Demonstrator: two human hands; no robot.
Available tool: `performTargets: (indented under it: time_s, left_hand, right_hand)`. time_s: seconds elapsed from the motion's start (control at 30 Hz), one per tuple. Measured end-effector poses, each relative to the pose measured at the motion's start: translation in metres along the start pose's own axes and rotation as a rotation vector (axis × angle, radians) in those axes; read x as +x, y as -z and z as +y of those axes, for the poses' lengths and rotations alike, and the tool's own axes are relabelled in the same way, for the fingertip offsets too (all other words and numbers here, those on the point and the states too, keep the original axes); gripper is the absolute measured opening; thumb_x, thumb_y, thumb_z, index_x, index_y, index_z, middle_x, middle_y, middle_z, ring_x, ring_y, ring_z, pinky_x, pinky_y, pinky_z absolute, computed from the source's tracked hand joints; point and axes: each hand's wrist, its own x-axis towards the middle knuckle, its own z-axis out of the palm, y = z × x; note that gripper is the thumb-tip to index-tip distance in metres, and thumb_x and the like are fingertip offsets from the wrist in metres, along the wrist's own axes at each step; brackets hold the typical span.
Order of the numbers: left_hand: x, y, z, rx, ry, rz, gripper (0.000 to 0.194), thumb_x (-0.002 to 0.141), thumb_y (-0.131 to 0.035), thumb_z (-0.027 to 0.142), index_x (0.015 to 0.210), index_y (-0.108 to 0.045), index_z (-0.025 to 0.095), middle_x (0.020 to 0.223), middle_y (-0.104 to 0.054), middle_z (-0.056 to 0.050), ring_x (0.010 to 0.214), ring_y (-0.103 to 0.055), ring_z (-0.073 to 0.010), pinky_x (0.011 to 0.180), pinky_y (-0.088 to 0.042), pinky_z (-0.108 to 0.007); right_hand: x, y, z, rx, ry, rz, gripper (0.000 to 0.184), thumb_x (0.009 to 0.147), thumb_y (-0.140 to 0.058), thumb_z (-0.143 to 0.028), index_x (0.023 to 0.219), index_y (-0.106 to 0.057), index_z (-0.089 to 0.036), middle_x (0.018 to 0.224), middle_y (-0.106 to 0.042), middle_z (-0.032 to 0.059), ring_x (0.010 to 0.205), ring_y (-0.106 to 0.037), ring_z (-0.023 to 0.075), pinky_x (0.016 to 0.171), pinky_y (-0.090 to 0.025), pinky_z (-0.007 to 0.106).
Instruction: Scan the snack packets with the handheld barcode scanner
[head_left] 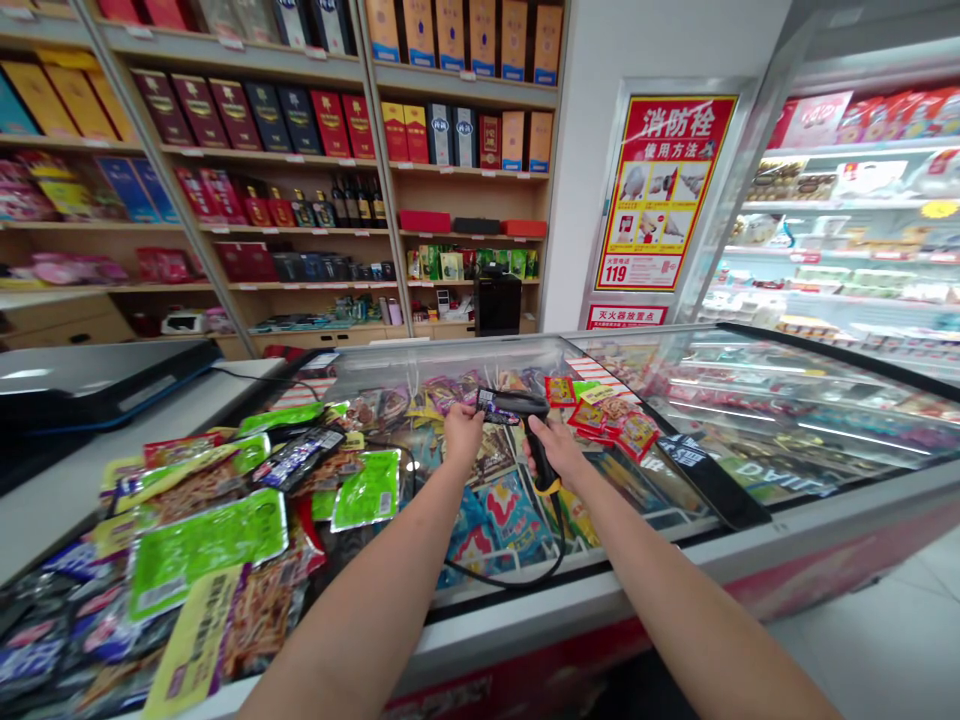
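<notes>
My right hand [553, 450] is closed around the grip of a black barcode scanner [544, 455] with a yellow trim, its cable looping down over the freezer glass. In my left hand [463, 432], a small dark snack packet [499, 405] is pinched by its left end, held up at the scanner's head. Both hands are above the glass top of a chest freezer. To their right lie several small red snack packets [637, 434]. Left of my hands spreads a pile of snack packets, among them a green packet [367, 488] and a dark packet [300, 458].
The chest freezer's front rim [525, 625] runs along the near side, with frozen goods under the glass. A dark flat device [97, 380] stands on the left counter. Shelves [315, 170] of boxes rise behind. A lit refrigerated display [847, 240] is at the right.
</notes>
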Motion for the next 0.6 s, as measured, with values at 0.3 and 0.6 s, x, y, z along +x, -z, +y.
performTargets:
  time_s: [0.3,0.6]
  left_hand:
    - [-0.002,-0.001,0.002,-0.014,0.022,-0.011,0.016,0.067,-0.062,0.018,0.064,-0.046,0.020,0.056,-0.052,0.004,0.059,-0.055,-0.0142,0.064,-0.044,-0.028]
    - [0.006,0.028,0.020,-0.032,0.042,0.025,0.014,0.065,-0.064,0.019,0.061,-0.051,0.018,0.058,-0.055,0.002,0.064,-0.058,-0.0149,0.068,-0.045,-0.028]
  right_hand:
    - [-0.003,-0.003,-0.002,0.014,-0.018,-0.024,0.037,0.076,-0.061,-0.056,0.084,-0.049,-0.022,0.053,-0.055,-0.0047,0.036,-0.049,0.0109,0.036,-0.042,0.024]
    - [-0.003,-0.026,-0.014,0.037,-0.043,-0.088,0.036,0.078,-0.060,-0.054,0.076,-0.047,-0.021,0.050,-0.054,-0.0044,0.035,-0.048,0.0101,0.033,-0.040,0.022]
